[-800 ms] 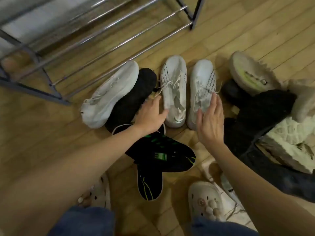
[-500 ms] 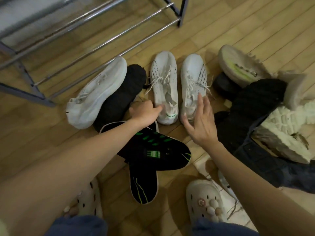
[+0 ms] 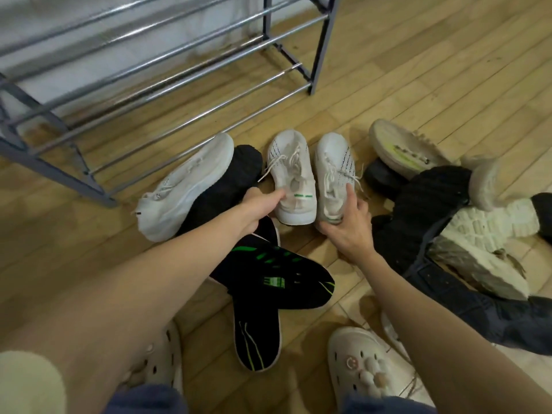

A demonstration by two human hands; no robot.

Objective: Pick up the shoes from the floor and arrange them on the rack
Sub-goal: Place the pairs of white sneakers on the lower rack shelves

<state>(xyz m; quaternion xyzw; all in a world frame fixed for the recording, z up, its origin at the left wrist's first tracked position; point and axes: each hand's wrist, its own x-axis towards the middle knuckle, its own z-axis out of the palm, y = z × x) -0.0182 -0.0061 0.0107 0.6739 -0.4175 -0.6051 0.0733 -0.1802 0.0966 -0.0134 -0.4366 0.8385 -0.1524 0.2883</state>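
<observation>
Two white knit sneakers stand side by side on the wooden floor, toes pointing away from me. My left hand (image 3: 263, 201) grips the heel opening of the left white sneaker (image 3: 291, 162). My right hand (image 3: 349, 225) holds the heel of the right white sneaker (image 3: 331, 156), with fingers reaching into its opening. The metal shoe rack (image 3: 167, 70) with chrome bars stands on the floor beyond them at the upper left, its shelves bare.
A larger white sneaker (image 3: 185, 186) and a black shoe (image 3: 224, 186) lie left of the pair. Two black shoes with green stripes (image 3: 268, 282) cross near my feet in white clogs (image 3: 358, 366). A heap of several overturned shoes (image 3: 448, 204) fills the right.
Both hands have come down onto the heels of the two white sneakers and closed on them. The view has tilted up, showing more of the rack.
</observation>
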